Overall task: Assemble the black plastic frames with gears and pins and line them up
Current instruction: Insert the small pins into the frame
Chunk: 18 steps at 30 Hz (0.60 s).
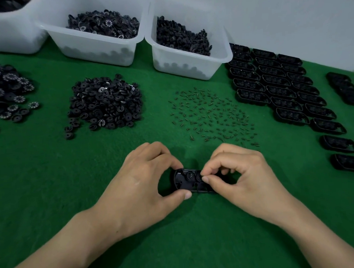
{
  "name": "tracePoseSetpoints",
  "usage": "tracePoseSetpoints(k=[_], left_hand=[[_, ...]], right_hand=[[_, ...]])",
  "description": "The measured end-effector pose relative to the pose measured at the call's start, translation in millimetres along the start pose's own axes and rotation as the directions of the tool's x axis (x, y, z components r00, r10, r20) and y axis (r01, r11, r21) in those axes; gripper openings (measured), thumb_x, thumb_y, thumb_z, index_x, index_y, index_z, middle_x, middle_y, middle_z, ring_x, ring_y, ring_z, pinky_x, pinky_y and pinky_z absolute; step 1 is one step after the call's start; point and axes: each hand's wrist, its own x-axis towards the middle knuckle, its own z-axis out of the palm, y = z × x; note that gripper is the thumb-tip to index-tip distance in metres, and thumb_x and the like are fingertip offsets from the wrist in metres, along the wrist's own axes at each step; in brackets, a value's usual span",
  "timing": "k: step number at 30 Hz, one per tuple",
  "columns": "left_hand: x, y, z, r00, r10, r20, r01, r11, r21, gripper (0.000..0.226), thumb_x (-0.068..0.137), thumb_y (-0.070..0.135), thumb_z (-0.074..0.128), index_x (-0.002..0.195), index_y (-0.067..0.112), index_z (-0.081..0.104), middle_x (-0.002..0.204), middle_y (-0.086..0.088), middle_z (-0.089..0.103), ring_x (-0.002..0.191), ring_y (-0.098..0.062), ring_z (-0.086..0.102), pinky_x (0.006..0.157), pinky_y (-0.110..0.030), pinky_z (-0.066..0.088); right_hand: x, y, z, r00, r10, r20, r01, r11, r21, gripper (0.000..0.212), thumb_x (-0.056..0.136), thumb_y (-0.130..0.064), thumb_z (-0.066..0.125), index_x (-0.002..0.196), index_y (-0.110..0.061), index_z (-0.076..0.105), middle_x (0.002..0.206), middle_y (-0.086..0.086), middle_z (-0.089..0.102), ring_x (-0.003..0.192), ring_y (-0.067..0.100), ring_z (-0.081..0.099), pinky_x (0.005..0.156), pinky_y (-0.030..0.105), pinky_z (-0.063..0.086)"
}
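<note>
The left hand (145, 181) grips the frame (187, 181) steady while the right hand (236, 171) pinches a small part into it.

A small-parts assembly bench in a workshop or light factory: a table covered in green felt cloth (52, 179) set against a plain pale wall (288, 17). At eleven to twelve o'clock stand translucent white plastic bins (95, 50) heaped with black round gear parts (104, 23). Loose heaps of black plastic discs (105, 102) lie at ten and eleven o'clock, a scatter of small dark metal pins (211, 114) at twelve to one, and black oblong plastic frames (281, 92) are lined up in neat rows at two o'clock
</note>
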Motion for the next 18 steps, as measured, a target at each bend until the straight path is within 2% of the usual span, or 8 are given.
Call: tracePoseSetpoints(k=[5,9,12,15,17,18], left_hand=[[-0.7,-0.1,0.3,1.0,0.006,-0.011,-0.006,1.0,-0.002,0.038,0.068,0.058,0.056,0.091,0.028,0.062,0.089,0.017,0.048,0.089,-0.004,0.047,0.084,-0.019,0.037],[-1.0,-0.1,-0.4,1.0,0.006,-0.007,-0.006,1.0,0.004,0.041,0.068,0.061,0.052,0.091,0.028,0.062,0.09,0.017,0.048,0.089,-0.003,0.047,0.083,-0.017,0.037],[-0.2,0.3,-0.1,1.0,0.003,-0.008,-0.003,1.0,0.001,0.037,0.068,0.057,0.059,0.09,0.028,0.062,0.089,0.017,0.049,0.089,-0.004,0.048,0.082,-0.018,0.037],[0.0,0.4,-0.1,1.0,0.001,-0.011,-0.001,1.0,0.004,0.035,0.067,0.052,0.062,0.09,0.026,0.064,0.089,0.016,0.049,0.088,-0.004,0.048,0.082,-0.019,0.037],[0.1,0.5,-0.3,1.0,-0.001,-0.005,0.002,1.0,0.003,0.035,0.067,0.052,0.062,0.091,0.026,0.064,0.09,0.016,0.049,0.088,-0.003,0.047,0.082,-0.018,0.036],[-0.1,0.6,-0.4,1.0,-0.002,-0.003,0.002,1.0,0.003,0.035,0.067,0.052,0.062,0.091,0.026,0.063,0.09,0.016,0.049,0.089,-0.003,0.047,0.082,-0.017,0.036]], right_hand=[[2.5,-2.7,0.4,1.0,-0.01,0.001,0.01,0.998,-0.057,0.016,0.071,-0.003,0.075,0.071,-0.018,0.071,0.071,-0.009,0.059,0.065,0.01,0.054,0.058,0.019,0.043],[3.9,-6.1,-0.5,0.999,-0.044,0.021,0.047,0.985,-0.165,0.011,0.074,-0.007,0.073,0.074,-0.017,0.073,0.071,-0.007,0.058,0.065,0.008,0.054,0.059,0.03,0.048],[2.7,-10.0,-3.8,0.996,-0.07,0.062,0.084,0.962,-0.26,0.008,0.076,-0.015,0.068,0.079,-0.018,0.075,0.072,-0.004,0.057,0.066,0.012,0.055,0.058,0.034,0.05],[2.9,-8.9,-10.0,0.994,-0.026,0.108,0.048,0.978,-0.201,0.01,0.078,-0.017,0.069,0.082,-0.023,0.076,0.073,-0.01,0.06,0.066,0.006,0.056,0.06,0.026,0.049],[8.6,-2.0,-14.7,0.997,0.061,0.049,-0.057,0.996,-0.067,0.013,0.078,-0.011,0.072,0.079,-0.024,0.075,0.07,-0.014,0.063,0.061,0.004,0.055,0.056,0.012,0.041],[13.7,3.1,-16.4,0.994,0.108,-0.004,-0.109,0.994,-0.033,0.015,0.077,-0.009,0.072,0.076,-0.024,0.074,0.069,-0.015,0.064,0.059,0.001,0.054,0.054,0.009,0.039]])
